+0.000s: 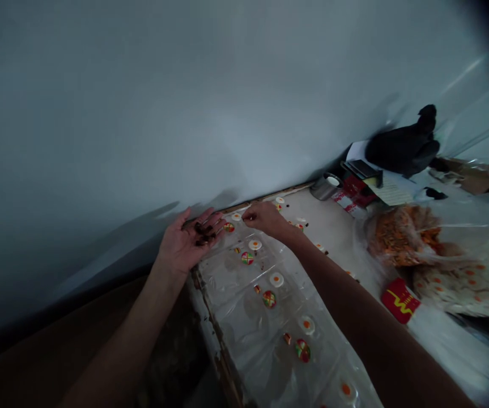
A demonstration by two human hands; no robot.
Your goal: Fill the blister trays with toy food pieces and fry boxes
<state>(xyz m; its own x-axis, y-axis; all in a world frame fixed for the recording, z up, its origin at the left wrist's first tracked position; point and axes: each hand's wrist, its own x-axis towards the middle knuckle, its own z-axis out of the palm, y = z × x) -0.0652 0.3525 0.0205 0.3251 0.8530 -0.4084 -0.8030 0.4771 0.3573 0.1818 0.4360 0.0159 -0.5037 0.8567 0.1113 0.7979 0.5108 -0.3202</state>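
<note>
My left hand (pixel 188 238) is turned palm up at the table's far left, its fingers loosely stretched. Several small dark brown pieces (pixel 204 232) lie in it. Just to its right, my right hand (pixel 265 218) is closed in a pinch, with a small dark brown piece (pixel 250 216) at the fingertips. Below both hands, clear plastic bags (pixel 236 294) lie flat in a row. On them sit small fried-egg-shaped pieces (pixel 276 279), round red-and-green pieces (pixel 269 298) and little brown-orange bits (pixel 287 338). My right forearm hides part of the row.
A pale wall (pixel 185 113) rises behind the table (pixel 219 340). To the right stand a metal cup (pixel 326 186), a bag of orange-brown pieces (pixel 409 232), a bag of egg-shaped pieces (pixel 473 280) and a red-and-yellow packet (pixel 400 300). A black bundle (pixel 403 147) lies farther back.
</note>
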